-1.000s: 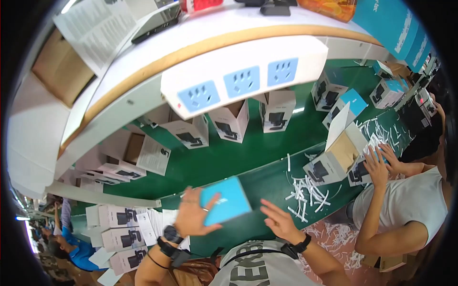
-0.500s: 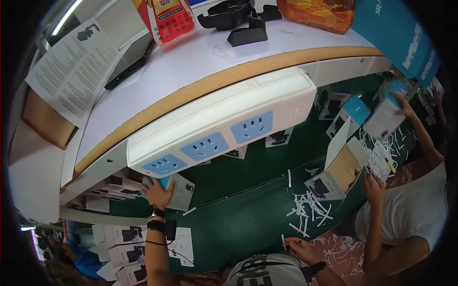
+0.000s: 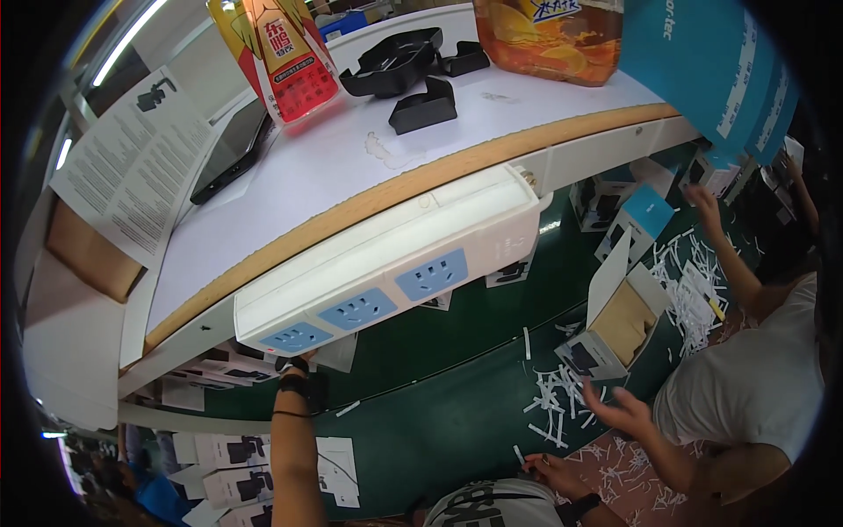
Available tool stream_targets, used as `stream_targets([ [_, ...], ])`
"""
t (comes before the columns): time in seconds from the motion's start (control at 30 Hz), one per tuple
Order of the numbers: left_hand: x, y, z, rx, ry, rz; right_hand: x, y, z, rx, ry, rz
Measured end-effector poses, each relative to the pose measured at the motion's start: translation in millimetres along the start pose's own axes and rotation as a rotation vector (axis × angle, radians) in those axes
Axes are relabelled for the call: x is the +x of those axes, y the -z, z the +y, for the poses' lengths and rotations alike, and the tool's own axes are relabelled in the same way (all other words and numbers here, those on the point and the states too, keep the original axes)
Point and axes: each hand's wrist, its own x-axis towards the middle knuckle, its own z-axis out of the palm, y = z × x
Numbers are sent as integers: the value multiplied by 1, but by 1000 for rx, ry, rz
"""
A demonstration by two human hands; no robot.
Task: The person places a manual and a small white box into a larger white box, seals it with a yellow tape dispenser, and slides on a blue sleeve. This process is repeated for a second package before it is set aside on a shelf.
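At far left, we find a stack of printed white boxes (image 3: 235, 453), with more boxes (image 3: 230, 364) in the low space beneath the shelf (image 3: 430, 167). Next comes our left forearm (image 3: 295, 452), reaching up and away. All but a sliver of our left hand (image 3: 308, 355) is hidden behind the white power strip (image 3: 395, 285), so we cannot tell whether it grips anything; a pale panel (image 3: 339, 351) is just to its right. We judge this to be a reach in among those boxes, and the next move calls for bringing the hand back under the power strip's lower edge without knocking it.

Beside the forearm lies a white sheet (image 3: 340, 465). The green tabletop (image 3: 430, 430) then stretches rightward, giving room to work. At its near edge our right hand (image 3: 551, 476) has bent fingers, a white paper slip (image 3: 519, 455) at their tips; pinched or merely touched, we cannot tell. Beyond are shredded paper (image 3: 558, 400), an open box (image 3: 619, 329) and a co-worker's hand (image 3: 622, 413), limiting room that way.
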Motion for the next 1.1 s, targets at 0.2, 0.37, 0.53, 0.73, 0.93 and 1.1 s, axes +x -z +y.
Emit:
stream_targets([
  [0.2,-6,1,-2,-144,-21,205,8,-8,6,88,-25,14],
  [0.37,-38,6,32,15,-49,364,-21,2,8,137,27,120],
  [0.53,-31,-31,-27,2,-162,778,-18,3,25,156,99,58],
  [0.73,-15,50,167,-215,-333,802,-11,5,24,128,89,67],
  [0.93,30,76,247,-249,-473,538,11,-22,-29,-209,202,-28],
  [1.1,-10,74,223,-67,-552,51,9,-35,-89,-253,622,164],
])
